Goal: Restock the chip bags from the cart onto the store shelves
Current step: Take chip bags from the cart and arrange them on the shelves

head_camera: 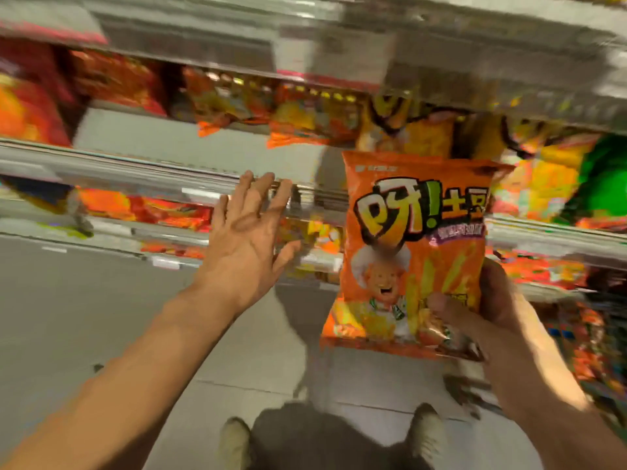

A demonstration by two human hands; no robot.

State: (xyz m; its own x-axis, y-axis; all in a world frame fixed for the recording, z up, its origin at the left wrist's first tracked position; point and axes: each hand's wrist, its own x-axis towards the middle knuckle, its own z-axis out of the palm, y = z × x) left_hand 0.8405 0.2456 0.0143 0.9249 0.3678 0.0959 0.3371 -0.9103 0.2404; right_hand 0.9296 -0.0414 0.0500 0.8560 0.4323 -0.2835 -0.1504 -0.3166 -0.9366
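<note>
My right hand [502, 310] grips an orange chip bag [407, 252] by its lower right corner and holds it upright in front of the shelves. The bag shows a cartoon chef and yellow fries. My left hand [247, 239] is spread open with nothing in it, its fingertips up against the metal front edge of a middle shelf [135, 174]. On that shelf, behind the held bag, stand orange and yellow chip bags [305, 120]. No cart is in view. The whole frame is motion-blurred.
Shelves of snack bags run across the view at several levels, with red and orange bags [163, 212] on the lower shelf and green and yellow ones [597, 178] at the right. A bare white stretch of shelf [142, 137] lies left of centre. Grey floor and my shoes [427, 432] are below.
</note>
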